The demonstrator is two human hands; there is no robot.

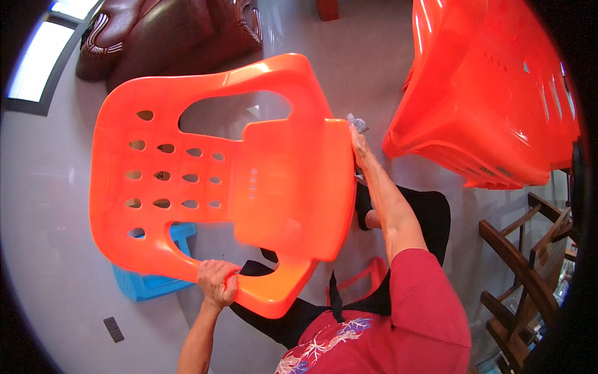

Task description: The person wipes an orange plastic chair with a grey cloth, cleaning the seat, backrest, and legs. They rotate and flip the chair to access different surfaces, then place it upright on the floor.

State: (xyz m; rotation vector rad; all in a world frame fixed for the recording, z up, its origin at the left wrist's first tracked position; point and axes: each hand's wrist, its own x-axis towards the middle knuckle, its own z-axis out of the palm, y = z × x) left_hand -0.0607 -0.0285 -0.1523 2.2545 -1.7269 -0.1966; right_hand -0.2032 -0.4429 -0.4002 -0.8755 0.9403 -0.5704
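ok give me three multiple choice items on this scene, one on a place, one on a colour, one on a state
1. Where is the left hand?
A. on the armrest of the orange moulded plastic chair
B. on the dark red leather sofa
C. on the brown wooden rack

2. What colour is the small plastic stool behind the chair?
A. green
B. blue
C. white

3. How is the chair being handled?
A. standing on the floor
B. lying flat, untouched
C. lifted and tipped, with a grip on each side

Answers: 1 A, the fingers wrap the near armrest. 2 B, blue plastic shows beneath the armrest. 3 C, the right hand, with a grey cloth, is at the seat's far edge and the grey floor shows through the chair's openings.
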